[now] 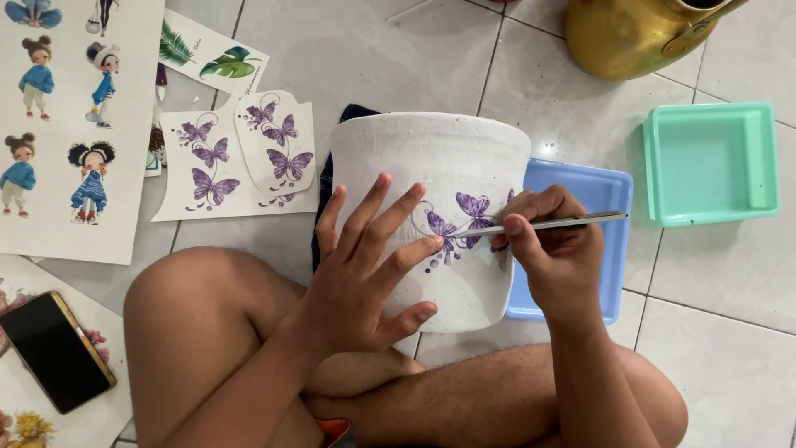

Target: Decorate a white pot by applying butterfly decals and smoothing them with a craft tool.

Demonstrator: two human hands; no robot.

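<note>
Two hands on white pot [431, 162]: left hand [361, 270] splayed flat, fingers wide, bracing its side; right hand [551, 249] curled, pinching metal tool [555, 222] against purple butterfly decal [464, 220].

The pot [431, 174] sits at frame centre, resting on the person's crossed legs. The left hand [365, 274] lies flat on its wall, left of the right hand [551, 249], which holds a tool [572, 221] against the wall. A tray [609, 199] lies behind the pot at right; a tub [711, 162] farther right. Sticker sheets [240, 158] fill the upper left, a phone [54, 350] the lower left, a jug [630, 33] the top right.
</note>
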